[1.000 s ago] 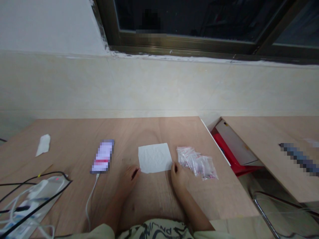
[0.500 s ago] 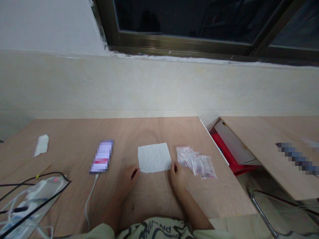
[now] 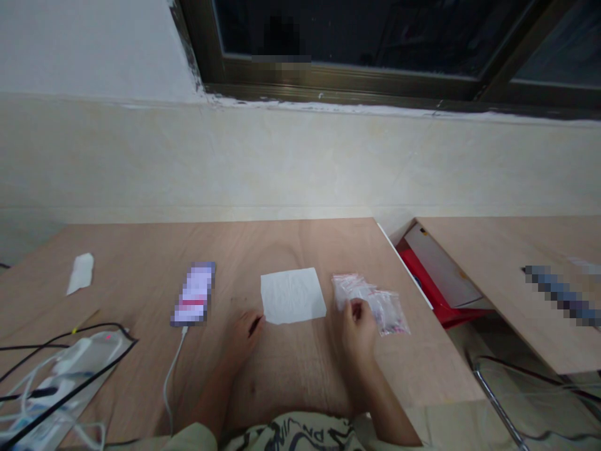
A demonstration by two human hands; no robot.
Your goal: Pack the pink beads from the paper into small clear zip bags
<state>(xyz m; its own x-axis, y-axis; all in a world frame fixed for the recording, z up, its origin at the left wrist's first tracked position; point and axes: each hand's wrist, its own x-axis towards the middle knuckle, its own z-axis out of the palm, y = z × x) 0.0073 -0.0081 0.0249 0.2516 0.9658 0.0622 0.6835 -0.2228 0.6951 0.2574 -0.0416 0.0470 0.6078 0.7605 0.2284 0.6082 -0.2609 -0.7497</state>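
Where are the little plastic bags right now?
In the head view, the small clear plastic bags lie on the wooden table, right of the white tissue, beneath the right hand.

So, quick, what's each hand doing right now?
Left hand: open, flat on the wooden table beside a white sheet of paper, holding nothing.
Right hand: curled over clear plastic bags; cannot tell if gripping.

A pale plywood bench (image 3: pixel 300 250) carries a square white paper sheet (image 3: pixel 293 295) near its middle. Small clear plastic bags (image 3: pixel 390 316) lie at the sheet's 3 o'clock, a blurred phone (image 3: pixel 193 294) with a white cable (image 3: pixel 171 382) at 9, a white tissue scrap (image 3: pixel 80 274) farther out at 9, and a white power strip (image 3: pixel 61 382) at 8.
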